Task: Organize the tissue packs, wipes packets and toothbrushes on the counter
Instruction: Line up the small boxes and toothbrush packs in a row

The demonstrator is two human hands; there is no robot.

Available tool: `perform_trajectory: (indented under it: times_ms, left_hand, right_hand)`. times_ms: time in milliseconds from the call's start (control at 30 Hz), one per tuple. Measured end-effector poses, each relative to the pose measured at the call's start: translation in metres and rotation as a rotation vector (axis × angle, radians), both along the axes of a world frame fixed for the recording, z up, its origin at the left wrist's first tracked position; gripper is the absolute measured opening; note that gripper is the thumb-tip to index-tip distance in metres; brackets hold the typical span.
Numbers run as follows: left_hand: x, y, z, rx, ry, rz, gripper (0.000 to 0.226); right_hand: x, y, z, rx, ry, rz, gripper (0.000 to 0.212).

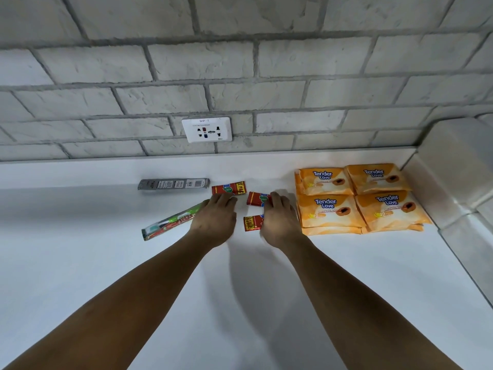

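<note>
Three small red tissue packs lie mid-counter. My left hand (pixel 214 219) rests palm down with its fingertips on the near edge of the far-left red pack (pixel 228 187). My right hand (pixel 280 220) lies across the other two red packs, covering the right part of the upper one (pixel 256 198) and of the lower one (pixel 250 223). A green toothbrush in its packet (pixel 170 222) lies slanted just left of my left hand. A grey toothbrush packet (pixel 173 184) lies flat farther back. Orange wipes packets (pixel 354 196) sit stacked in a two-by-two block at the right.
A white counter (pixel 80 263) runs to a grey brick wall with a white power socket (pixel 206 129). A raised grey ledge (pixel 458 182) borders the counter on the right, just beyond the wipes.
</note>
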State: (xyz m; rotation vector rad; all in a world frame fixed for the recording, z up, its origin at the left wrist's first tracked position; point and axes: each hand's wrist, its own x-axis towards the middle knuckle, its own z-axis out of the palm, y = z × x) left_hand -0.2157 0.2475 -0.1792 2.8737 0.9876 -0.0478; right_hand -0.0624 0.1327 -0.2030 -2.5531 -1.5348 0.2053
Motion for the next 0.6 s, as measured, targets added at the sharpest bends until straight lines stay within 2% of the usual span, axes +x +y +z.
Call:
perform_trajectory:
  times_ms: [167,333,600]
  left_hand:
    - [0.021,-0.007,-0.006,-0.047,0.081,-0.172,0.06]
    - [0.034,-0.011,-0.013,-0.103,0.14,-0.112,0.063]
    - [0.046,-0.006,-0.018,-0.115,0.097,-0.061,0.066]
  right_hand:
    - [0.004,0.002,-0.009,0.023,0.024,0.012,0.074]
    - [0.018,0.005,-0.016,-0.027,0.005,0.049,0.079]
    - [0.028,0.017,-0.02,-0.031,0.022,0.053,0.078]
